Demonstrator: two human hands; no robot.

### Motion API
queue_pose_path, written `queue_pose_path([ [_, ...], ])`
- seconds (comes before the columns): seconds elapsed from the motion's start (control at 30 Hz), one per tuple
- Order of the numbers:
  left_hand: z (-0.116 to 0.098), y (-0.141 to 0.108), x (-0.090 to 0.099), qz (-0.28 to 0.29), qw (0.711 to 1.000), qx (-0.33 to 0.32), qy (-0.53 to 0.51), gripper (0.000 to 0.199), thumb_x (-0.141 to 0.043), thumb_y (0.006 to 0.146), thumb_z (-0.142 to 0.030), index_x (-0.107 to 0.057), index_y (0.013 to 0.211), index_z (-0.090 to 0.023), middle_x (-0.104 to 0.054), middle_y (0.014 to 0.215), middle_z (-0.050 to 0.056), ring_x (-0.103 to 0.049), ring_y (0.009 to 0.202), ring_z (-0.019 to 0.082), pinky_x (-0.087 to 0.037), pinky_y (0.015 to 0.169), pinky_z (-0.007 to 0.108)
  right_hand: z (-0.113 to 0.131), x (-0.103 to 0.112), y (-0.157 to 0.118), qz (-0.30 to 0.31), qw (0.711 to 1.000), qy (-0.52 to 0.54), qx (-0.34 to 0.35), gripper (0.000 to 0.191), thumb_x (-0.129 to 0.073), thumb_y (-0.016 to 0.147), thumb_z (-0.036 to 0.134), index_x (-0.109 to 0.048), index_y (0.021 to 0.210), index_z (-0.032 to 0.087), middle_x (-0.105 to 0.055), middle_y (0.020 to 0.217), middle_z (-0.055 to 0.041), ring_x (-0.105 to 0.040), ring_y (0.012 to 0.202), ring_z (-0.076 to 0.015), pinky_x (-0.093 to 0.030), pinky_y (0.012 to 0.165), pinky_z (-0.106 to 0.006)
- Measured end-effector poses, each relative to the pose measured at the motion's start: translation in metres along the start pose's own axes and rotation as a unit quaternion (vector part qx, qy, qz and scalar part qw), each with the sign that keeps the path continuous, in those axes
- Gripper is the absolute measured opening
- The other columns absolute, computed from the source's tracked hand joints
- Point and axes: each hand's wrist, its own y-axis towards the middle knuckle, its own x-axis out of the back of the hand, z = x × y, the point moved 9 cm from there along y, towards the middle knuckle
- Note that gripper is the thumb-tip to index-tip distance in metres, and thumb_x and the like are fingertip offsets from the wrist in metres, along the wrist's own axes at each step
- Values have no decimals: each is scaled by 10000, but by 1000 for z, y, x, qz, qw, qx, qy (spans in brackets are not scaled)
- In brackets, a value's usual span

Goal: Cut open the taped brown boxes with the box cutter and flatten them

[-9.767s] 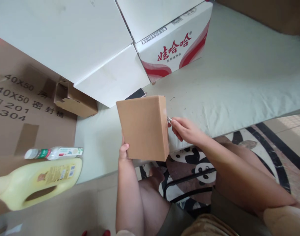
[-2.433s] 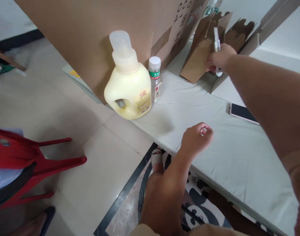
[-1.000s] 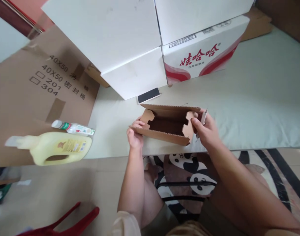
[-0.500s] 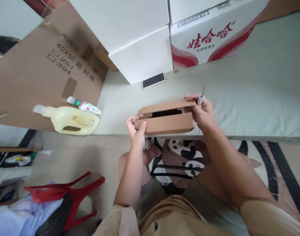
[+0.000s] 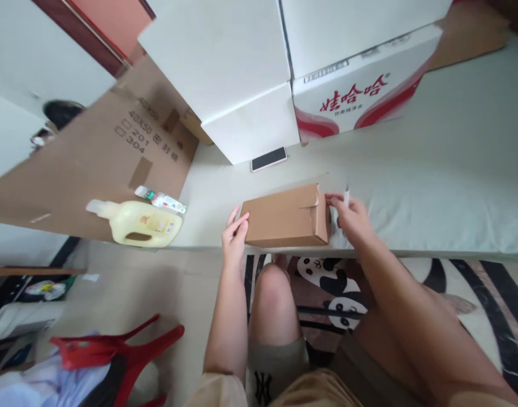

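Note:
A closed brown cardboard box (image 5: 282, 217) lies near the front edge of the cloth-covered surface, with a small tear in its top near the right end. My left hand (image 5: 234, 233) grips the box's left end, thumb and fingers at the corner. My right hand (image 5: 353, 217) is at the right end, its fingertips close to the end flap; whether they touch it is hard to tell. A slim knife (image 5: 346, 196) with a pale handle is held in that hand, its thin blade pointing up and away. The right hand partly hides its handle.
Behind the box lies a phone (image 5: 268, 159), in front of white cartons (image 5: 253, 121) and a red-and-white carton (image 5: 365, 102). A yellow jug (image 5: 146, 225) and a small bottle (image 5: 161, 200) lie left, by a large cardboard sheet (image 5: 93, 164). A red stool (image 5: 132, 356) stands lower left.
The box has turned from its open gap facing me to a closed face up, and rests on the surface. My right hand has shifted off its far corner, still with the knife. The view has tilted.

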Motion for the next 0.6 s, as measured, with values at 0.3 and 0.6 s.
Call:
queue_pose_path([
  [0.3, 20, 10, 24, -85, 984, 116, -102, 364, -841, 685, -494, -781, 911, -215, -658, 1394, 91, -571, 1346, 292, -511, 1050, 377, -5, -36, -11, 117, 990, 75, 13, 585, -535, 887, 553, -583, 1395, 266, -715, 1105, -105, -691, 850, -252, -582, 677, -403],
  [0.6, 84, -41, -20, 36, 949, 280, -143, 647, -891, 530, -584, -723, 1032, -211, -764, 1134, 96, -676, 1166, 320, -556, 929, 397, 25, -56, -32, 256, 939, 121, 198, 627, -552, 906, 662, -549, 1452, 354, -302, 1676, -11, -188, 1580, -283, -109, 1291, -525],
])
